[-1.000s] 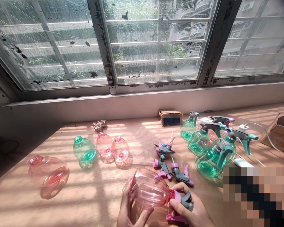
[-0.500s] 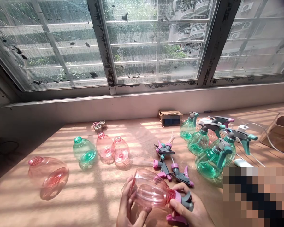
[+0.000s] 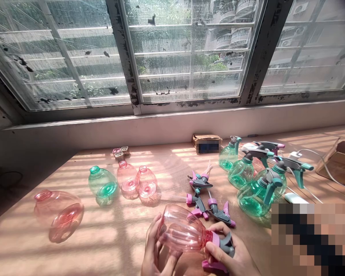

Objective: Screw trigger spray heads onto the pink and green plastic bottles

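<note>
Pink see-through bottle [image 3: 182, 232] is held sideways low over the near part of the table [image 3: 117, 237]. The left hand [image 3: 153, 253] is cupped round its base and the right hand [image 3: 235, 258] is clamped on the spray head [image 3: 222, 248] at its neck. Spare spray heads [image 3: 209, 209] lie just behind it, with green sprayers [image 3: 254, 191] further right.

Bare left hand [image 3: 154, 251], bare right hand [image 3: 236, 261]

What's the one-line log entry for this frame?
left hand: grips pink bottle body | right hand: on pink-grey trigger head at bottle neck | nearby: loose trigger heads, assembled green sprayers
</note>
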`<state>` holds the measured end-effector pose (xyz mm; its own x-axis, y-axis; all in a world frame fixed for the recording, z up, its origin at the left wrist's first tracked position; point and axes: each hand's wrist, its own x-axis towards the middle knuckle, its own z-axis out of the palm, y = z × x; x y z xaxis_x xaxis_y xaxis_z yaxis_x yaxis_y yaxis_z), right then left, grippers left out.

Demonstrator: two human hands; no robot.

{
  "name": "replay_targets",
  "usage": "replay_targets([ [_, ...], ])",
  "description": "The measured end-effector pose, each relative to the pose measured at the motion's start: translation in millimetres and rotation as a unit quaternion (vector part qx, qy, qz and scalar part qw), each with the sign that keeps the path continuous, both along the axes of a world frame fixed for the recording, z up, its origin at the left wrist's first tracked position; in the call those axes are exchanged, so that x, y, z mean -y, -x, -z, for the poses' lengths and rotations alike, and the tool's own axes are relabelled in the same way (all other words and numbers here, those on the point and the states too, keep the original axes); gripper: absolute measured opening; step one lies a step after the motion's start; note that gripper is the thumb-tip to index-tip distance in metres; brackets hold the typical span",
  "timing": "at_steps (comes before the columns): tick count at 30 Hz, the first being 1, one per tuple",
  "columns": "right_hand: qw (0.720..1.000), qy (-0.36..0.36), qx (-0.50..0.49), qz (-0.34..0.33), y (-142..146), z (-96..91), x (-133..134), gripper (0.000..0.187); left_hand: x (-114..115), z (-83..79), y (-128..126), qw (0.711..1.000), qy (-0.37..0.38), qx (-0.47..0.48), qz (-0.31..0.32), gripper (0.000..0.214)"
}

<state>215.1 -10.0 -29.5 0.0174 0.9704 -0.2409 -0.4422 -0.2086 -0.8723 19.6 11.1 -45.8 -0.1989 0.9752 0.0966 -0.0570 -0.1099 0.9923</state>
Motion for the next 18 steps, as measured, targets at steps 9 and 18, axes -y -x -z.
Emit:
replay_targets([
  [9, 1.0, -0.012, -0.001, -0.001, 1.5, -4.0, -0.1, 0.051, 6.0, -13.6, -1.6, 0.999, 0.014, 0.006, 0.029, 0.081],
  [18, 0.999, -0.036, 0.025, -0.001, -0.4, -1.2, -1.1, 0.05, 2.7, -2.9, 1.3, 0.999, 0.029, -0.003, 0.022, 0.084],
])
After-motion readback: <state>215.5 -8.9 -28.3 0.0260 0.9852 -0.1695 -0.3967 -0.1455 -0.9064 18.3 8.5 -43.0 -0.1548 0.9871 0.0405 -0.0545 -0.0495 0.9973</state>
